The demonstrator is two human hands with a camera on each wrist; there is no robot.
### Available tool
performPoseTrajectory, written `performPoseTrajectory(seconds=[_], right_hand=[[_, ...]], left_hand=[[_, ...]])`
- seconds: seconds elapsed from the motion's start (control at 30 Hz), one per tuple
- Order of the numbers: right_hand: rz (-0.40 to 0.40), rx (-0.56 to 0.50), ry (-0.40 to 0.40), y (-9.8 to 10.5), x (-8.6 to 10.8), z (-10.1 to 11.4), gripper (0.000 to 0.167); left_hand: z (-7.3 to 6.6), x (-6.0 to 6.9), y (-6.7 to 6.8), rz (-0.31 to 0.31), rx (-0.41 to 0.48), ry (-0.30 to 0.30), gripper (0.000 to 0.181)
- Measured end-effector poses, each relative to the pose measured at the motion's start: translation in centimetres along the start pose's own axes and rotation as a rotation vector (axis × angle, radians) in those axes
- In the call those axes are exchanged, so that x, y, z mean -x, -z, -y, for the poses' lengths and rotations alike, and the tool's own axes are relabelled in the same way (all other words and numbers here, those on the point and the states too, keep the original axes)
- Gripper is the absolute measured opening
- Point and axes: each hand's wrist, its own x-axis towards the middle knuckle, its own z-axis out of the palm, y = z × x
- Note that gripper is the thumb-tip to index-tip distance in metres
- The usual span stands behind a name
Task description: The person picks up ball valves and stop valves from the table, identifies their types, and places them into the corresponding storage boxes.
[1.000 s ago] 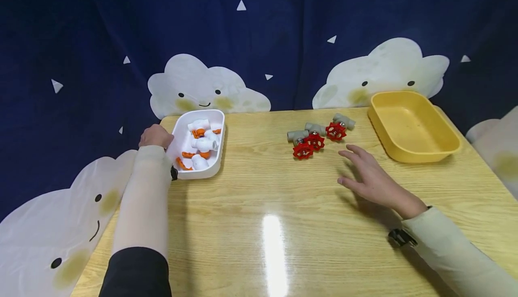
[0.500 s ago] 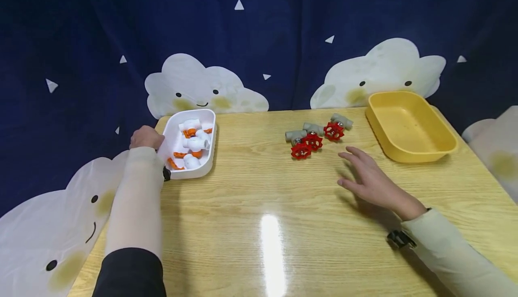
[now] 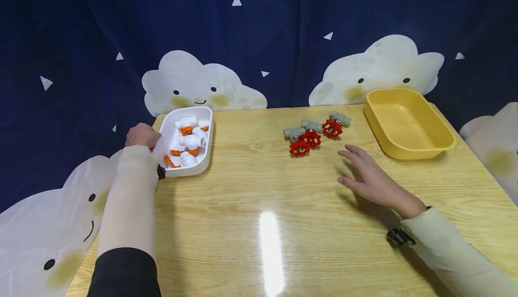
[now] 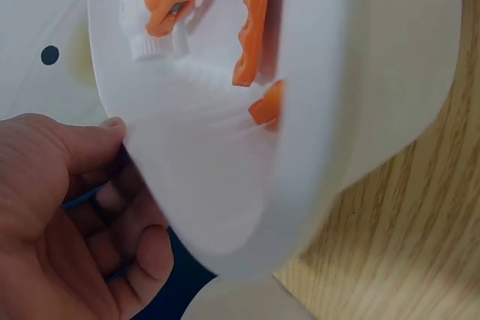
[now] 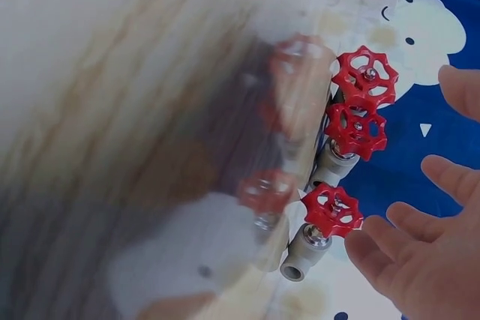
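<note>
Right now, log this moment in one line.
left hand: pinches white tub; right hand: above table, holding nothing; white tub: holds white-and-orange fittings; red-wheeled valves: three, on table; yellow tub: right of valves

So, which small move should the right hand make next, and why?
I would probably have the right hand move toward the rightmost red-wheeled valve in the head view: the hand is open, holds nothing, and this valve lies nearest to it.
</note>
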Motion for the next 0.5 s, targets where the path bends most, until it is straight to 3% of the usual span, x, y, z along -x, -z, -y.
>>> performPoseTrajectory(seconds=[0.3,0.5], right_hand=[[0.015,0.003,-0.001,-0.32,-0.05,-0.37,0.066],[0.008,0.000,0.002,-0.16,0.30,-0.31,0.065]], left_hand=[[0.45,-0.65,-0.04,0.011,0.038,-0.007,0.036],[0.02,-0.33,0.22,0.019,0.034,0.012,0.038]])
